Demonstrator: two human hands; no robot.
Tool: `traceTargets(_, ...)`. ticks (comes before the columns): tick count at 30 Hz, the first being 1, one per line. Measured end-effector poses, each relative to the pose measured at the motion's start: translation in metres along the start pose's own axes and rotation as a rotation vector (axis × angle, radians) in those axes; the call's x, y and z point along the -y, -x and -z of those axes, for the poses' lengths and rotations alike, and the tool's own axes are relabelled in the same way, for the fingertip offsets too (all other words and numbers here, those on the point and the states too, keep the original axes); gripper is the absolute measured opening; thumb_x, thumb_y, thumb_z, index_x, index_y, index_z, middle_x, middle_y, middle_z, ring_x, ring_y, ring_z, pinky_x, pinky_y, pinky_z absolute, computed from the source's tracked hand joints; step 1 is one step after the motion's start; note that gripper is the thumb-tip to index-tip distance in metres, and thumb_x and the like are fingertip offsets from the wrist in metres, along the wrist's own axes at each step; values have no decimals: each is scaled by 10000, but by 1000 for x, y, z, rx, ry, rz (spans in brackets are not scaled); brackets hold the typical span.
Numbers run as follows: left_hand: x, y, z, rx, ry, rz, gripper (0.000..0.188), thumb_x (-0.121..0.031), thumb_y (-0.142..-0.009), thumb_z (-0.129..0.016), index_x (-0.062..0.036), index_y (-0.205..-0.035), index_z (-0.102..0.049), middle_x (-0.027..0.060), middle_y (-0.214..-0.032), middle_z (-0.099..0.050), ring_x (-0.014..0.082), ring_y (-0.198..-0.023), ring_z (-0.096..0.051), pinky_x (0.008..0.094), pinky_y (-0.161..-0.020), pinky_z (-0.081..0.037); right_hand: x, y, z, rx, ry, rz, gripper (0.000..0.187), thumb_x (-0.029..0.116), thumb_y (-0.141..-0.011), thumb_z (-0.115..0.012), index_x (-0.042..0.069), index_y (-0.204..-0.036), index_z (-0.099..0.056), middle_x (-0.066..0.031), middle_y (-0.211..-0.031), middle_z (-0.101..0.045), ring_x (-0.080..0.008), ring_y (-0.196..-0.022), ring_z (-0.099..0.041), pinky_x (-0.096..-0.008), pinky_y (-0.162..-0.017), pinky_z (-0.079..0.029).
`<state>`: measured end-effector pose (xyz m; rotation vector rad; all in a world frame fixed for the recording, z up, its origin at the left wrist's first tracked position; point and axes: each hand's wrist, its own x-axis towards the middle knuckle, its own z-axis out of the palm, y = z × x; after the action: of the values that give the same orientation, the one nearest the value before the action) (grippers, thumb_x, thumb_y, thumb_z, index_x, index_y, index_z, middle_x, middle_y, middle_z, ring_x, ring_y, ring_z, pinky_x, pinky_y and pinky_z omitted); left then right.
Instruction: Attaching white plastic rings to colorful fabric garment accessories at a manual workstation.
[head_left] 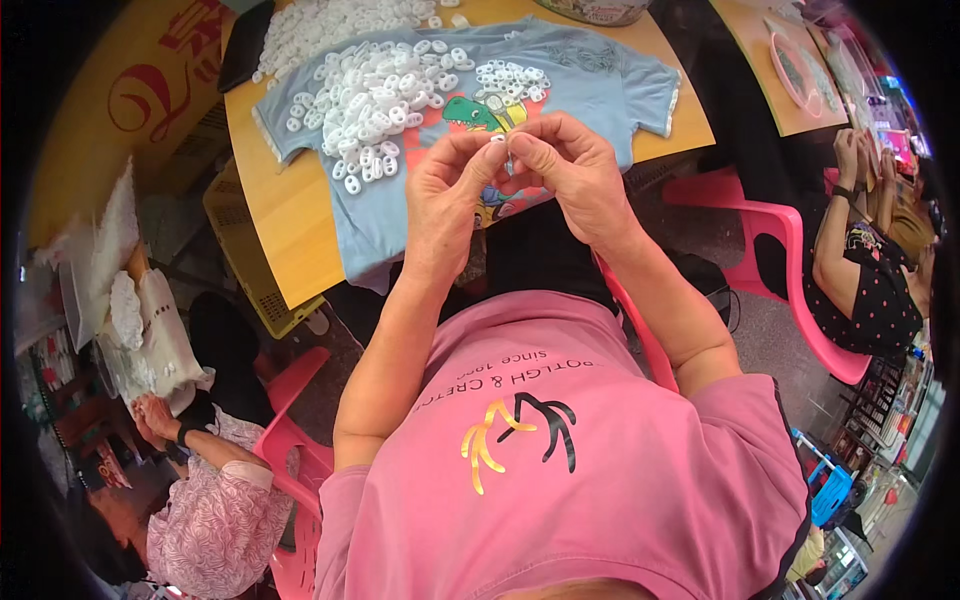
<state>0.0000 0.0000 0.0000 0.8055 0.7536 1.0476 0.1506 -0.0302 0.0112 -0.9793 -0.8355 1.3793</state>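
My left hand (pixel 450 185) and my right hand (pixel 578 172) meet over the near edge of a blue-grey children's T-shirt (pixel 365 225) spread on the table. Between the left thumb and forefinger shows the end of a small white plastic piece (pixel 497 139). The right thumb and fingers are pinched together right beside it, and what they hold is mostly hidden. A large heap of white two-holed plastic pieces (pixel 375 95) lies on the shirt, left of the hands. Just beyond my fingers sits a smaller group of similar pieces (pixel 512 80).
More white pieces (pixel 330 30) cover the far side of the wooden table (pixel 285 235), near a dark flat object (pixel 245 48) and a round tub (pixel 600 12). A yellow crate (pixel 235 250) stands by its left side. People sit on pink chairs (pixel 800 280) to both sides.
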Motion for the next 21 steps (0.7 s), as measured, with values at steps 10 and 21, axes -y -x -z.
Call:
traceTargets(10, -21, 5, 2, 37, -118, 0, 160, -144, -904, -691, -3, -964, -646, 11, -807, -636, 69, -694, -563, 209, -635, -454, 34, -15, 12, 181, 928, 543, 115, 82, -902, -649, -12, -965, -629, -76, -864, -620, -185, -719, -618, -302, -631, -500)
traceTargets(21, -29, 16, 2, 82, -179, -4, 147, -150, -899, -701, -23, -923, -630, -19, -804, -614, 31, -695, -532, 182, -607, -417, 53, -21, 13, 421, 1270, 778, 141, 115, -843, -682, 24, -901, -593, -108, -809, -549, -298, -702, -580, -388, -572, -464)
